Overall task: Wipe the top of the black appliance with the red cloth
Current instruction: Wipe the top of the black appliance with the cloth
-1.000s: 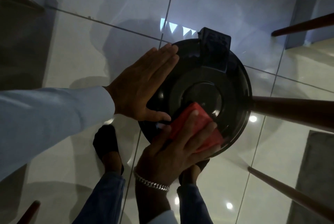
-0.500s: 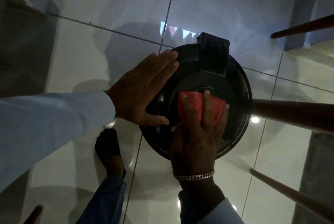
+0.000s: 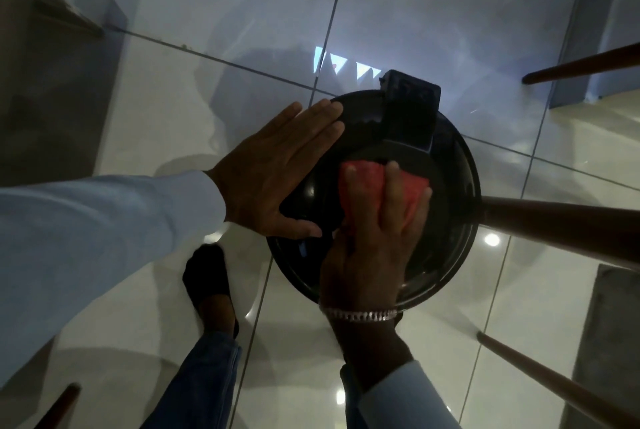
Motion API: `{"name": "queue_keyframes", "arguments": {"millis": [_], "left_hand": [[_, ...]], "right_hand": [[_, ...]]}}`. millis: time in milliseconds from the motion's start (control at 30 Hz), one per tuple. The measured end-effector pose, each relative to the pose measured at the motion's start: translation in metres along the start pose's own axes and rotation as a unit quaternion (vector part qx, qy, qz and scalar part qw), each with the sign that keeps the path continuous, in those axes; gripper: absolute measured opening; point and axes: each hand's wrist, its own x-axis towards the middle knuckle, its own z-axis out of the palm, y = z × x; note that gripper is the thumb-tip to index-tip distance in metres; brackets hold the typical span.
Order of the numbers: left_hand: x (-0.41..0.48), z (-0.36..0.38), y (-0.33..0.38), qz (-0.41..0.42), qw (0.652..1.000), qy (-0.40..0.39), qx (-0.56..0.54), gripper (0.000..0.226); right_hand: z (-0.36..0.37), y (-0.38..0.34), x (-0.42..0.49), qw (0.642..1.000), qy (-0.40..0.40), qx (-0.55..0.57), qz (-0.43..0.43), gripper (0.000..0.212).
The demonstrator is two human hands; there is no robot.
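Observation:
A round black appliance with a boxy black block at its far rim stands on the glossy tiled floor. My left hand lies flat, fingers together, on the appliance's left edge. My right hand, a silver bracelet on its wrist, presses the red cloth onto the middle of the top. Fingers cover most of the cloth.
Dark wooden furniture legs reach in from the right, one touching the appliance's right side, another lower down. My dark-socked foot stands left of the appliance. A dark mat lies at the far right.
My right hand has slid the red cloth from the near right rim up to the middle of the top. The left hand has stayed flat on the left edge.

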Motion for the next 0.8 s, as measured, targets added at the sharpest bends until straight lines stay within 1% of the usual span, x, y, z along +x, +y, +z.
{"name": "queue_keyframes", "arguments": {"millis": [33,100,133,167,200,233,267,333,367,400,433,467,500,567,600,633,667,700,767,800], "left_hand": [[0.000,-0.001,0.000,-0.001,1.000,0.000,0.002,0.117],[0.001,-0.001,0.000,0.002,1.000,-0.001,0.013,0.117],[0.001,-0.001,0.001,0.002,1.000,-0.002,0.020,0.117],[0.000,-0.001,0.002,-0.001,1.000,-0.006,0.023,0.116],[-0.001,0.000,0.001,-0.005,1.000,-0.006,0.026,0.116],[-0.002,0.000,0.001,-0.008,1.000,-0.008,0.025,0.116],[-0.002,0.001,0.000,-0.006,1.000,-0.007,0.024,0.116],[-0.002,0.002,0.000,-0.002,1.000,-0.002,0.025,0.116],[-0.002,0.003,0.000,-0.002,1.000,0.000,0.022,0.116],[-0.002,0.002,0.000,-0.004,1.000,0.001,0.023,0.116],[-0.002,0.002,0.000,-0.008,1.000,-0.001,0.019,0.117],[-0.001,0.001,0.001,-0.009,1.000,-0.007,0.016,0.117],[0.000,0.001,0.000,-0.010,1.000,-0.010,0.019,0.118],[0.000,-0.001,0.001,-0.015,0.999,-0.017,0.027,0.118],[0.000,-0.003,0.002,-0.018,0.999,-0.024,0.030,0.118],[-0.001,-0.007,0.004,-0.028,0.998,-0.036,0.035,0.118],[-0.002,-0.013,0.008,-0.040,0.997,-0.051,0.043,0.117],[-0.003,-0.020,0.014,-0.052,0.995,-0.068,0.049,0.116],[-0.003,-0.041,0.031,-0.090,0.991,-0.080,0.058,0.108],[-0.005,-0.051,0.044,-0.124,0.989,-0.073,0.034,0.102]], "right_hand": [[-0.004,0.006,-0.010,0.998,-0.032,-0.019,-0.050,0.057],[-0.018,0.032,-0.031,0.986,-0.088,-0.059,-0.127,0.078],[-0.027,0.049,-0.037,0.981,-0.103,-0.075,-0.149,0.087],[-0.036,0.064,-0.039,0.978,-0.104,-0.081,-0.159,0.088],[-0.044,0.075,-0.036,0.981,-0.091,-0.079,-0.154,0.083],[-0.049,0.077,-0.030,0.986,-0.076,-0.075,-0.126,0.075],[-0.049,0.073,-0.021,0.993,-0.055,-0.072,-0.078,0.068],[-0.038,0.054,0.001,0.999,0.007,-0.049,0.016,0.060],[-0.029,0.042,0.012,0.998,0.034,-0.027,0.044,0.058],[-0.019,0.031,0.021,0.997,0.054,-0.001,0.052,0.057],[-0.010,0.023,0.022,0.997,0.059,0.014,0.037,0.057],[-0.005,0.020,0.018,0.999,0.052,0.009,-0.003,0.060],[-0.002,0.022,0.007,0.997,0.031,-0.025,-0.062,0.067],[-0.010,0.039,-0.026,0.982,-0.047,-0.093,-0.155,0.088],[-0.019,0.053,-0.039,0.976,-0.076,-0.104,-0.176,0.096],[-0.028,0.069,-0.048,0.973,-0.083,-0.104,-0.187,0.099],[-0.039,0.083,-0.054,0.976,-0.070,-0.094,-0.184,0.093],[-0.049,0.095,-0.058,0.984,-0.056,-0.079,-0.152,0.080],[-0.076,0.094,-0.059,0.998,-0.023,-0.008,-0.059,0.055],[-0.088,0.084,-0.061,0.999,0.000,0.027,-0.026,0.050]]}}
